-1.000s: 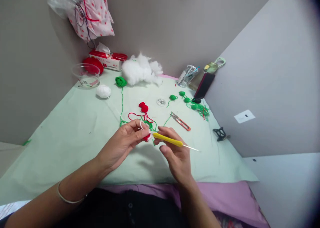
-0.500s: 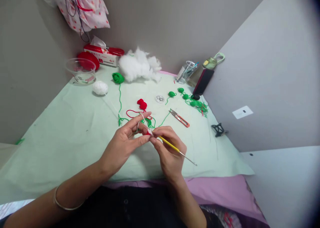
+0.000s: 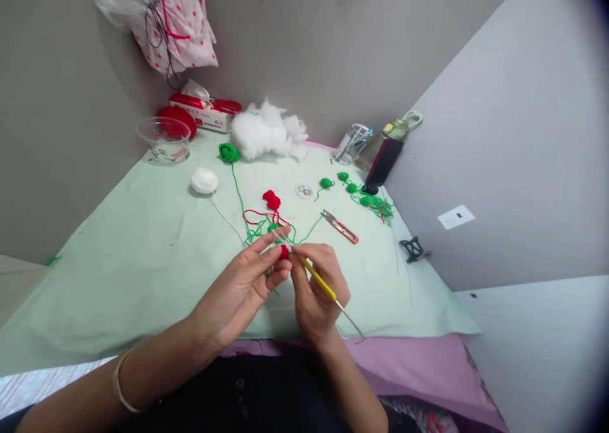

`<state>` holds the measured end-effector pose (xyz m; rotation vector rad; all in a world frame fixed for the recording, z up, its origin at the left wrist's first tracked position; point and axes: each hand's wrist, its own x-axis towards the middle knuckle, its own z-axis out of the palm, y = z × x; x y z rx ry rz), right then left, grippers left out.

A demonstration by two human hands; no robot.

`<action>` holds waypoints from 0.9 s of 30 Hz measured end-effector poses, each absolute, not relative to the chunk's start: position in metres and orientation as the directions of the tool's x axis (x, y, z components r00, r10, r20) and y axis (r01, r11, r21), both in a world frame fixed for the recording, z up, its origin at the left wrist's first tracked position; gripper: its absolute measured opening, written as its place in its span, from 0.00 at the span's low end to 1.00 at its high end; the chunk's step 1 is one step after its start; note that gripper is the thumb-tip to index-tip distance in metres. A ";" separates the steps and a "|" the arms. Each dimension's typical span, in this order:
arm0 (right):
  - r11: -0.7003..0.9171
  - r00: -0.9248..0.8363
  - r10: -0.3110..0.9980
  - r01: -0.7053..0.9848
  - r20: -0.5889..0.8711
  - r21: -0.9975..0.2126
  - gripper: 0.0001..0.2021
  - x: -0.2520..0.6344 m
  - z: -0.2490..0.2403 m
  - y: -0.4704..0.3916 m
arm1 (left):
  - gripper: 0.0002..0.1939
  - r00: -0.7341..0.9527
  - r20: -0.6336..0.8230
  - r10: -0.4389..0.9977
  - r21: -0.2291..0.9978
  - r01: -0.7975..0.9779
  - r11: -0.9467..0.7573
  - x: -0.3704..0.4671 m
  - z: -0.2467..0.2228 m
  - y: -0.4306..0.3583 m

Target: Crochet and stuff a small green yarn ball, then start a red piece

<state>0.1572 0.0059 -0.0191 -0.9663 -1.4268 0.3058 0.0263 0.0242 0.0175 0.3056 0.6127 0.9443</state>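
Observation:
Between the thumb and fingers of my left hand [image 3: 247, 277] is a small red and white crochet piece [image 3: 284, 252]. White yarn runs over my raised left index finger, and a strand leads back to the white yarn ball [image 3: 204, 180]. My right hand [image 3: 318, 287] grips a crochet hook [image 3: 318, 279] by its yellow handle; the hook's working tip meets the piece and is too small to make out. Its bare metal end points down to the right. Just beyond my fingers lie tangled green yarn [image 3: 259, 230] and a small red yarn bundle [image 3: 271, 200].
Orange-handled thread snips [image 3: 340, 226] lie right of my hands. Several small green crocheted balls [image 3: 352, 187] sit further right. White stuffing [image 3: 266, 132], a green yarn ball [image 3: 229, 153], a clear tub [image 3: 164, 149] and a tissue box [image 3: 209, 115] stand at the back. A phone [image 3: 385, 161] leans near a bottle.
My left hand has turned, so more of the red side of the piece shows. The hook has tilted more steeply. The whole view has shifted slightly.

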 end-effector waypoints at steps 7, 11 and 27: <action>0.377 0.171 0.922 -0.183 0.349 -0.908 0.09 0.164 -0.015 0.010 | 0.18 0.320 -0.153 0.935 0.796 -0.521 0.308 0.020 0.018 0.026; 0.441 0.163 0.895 -0.187 0.415 -0.878 0.08 0.165 -0.013 0.010 | 0.23 0.320 -0.146 0.936 0.840 -0.459 0.288 0.017 0.014 0.025; 0.406 0.164 0.911 -0.180 0.380 -0.896 0.10 0.168 -0.010 0.007 | 0.23 0.387 -0.174 0.906 0.822 -0.449 0.350 0.013 0.017 0.025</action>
